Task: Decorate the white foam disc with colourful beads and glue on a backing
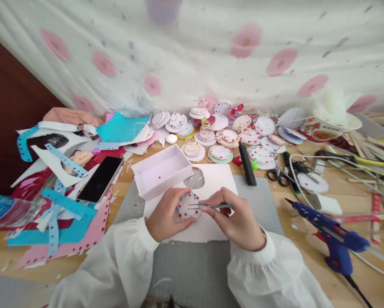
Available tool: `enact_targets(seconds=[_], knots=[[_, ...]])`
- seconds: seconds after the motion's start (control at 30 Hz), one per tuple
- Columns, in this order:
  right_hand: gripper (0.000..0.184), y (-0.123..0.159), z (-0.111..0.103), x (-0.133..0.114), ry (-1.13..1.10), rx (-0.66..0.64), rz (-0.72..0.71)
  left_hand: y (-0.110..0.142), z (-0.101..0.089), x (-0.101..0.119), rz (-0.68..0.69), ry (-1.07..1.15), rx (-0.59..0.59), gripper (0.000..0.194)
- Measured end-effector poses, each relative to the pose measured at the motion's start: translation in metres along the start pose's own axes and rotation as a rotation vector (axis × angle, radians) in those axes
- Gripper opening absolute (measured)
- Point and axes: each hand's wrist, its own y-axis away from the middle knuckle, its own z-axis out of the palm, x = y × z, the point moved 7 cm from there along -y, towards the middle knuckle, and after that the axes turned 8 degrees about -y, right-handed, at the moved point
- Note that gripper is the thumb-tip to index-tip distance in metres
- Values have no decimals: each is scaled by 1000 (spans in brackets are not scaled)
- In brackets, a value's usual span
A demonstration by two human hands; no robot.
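My left hand is closed round the left edge of a small white paper disc rimmed with red and blue dots. It holds the disc just above a white sheet. Pinched in my right hand are thin teal tweezers, whose tips point left onto the disc. Just behind my hands sits a shallow white box with a few tiny dots inside.
Several finished dotted discs are piled at the back. A black phone and punched paper scraps lie left. A blue glue gun, scissors, cables and wooden sticks lie right. A grey mat covers the table front.
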Motion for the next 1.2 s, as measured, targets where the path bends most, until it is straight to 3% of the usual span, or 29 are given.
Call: enact_targets(seconds=[0.47, 0.67, 0.9, 1.2], knots=[[12, 6, 15, 9, 98, -146, 67, 3, -4, 1, 29, 38, 31, 58], [12, 6, 20, 10, 100, -126, 49, 4, -3, 1, 46, 45, 32, 58], [17, 3, 6, 2, -67, 89, 20, 4, -1, -2, 6, 58, -8, 59], [26, 1, -34, 28, -551, 556, 168, 1, 6, -22, -85, 193, -123, 66]])
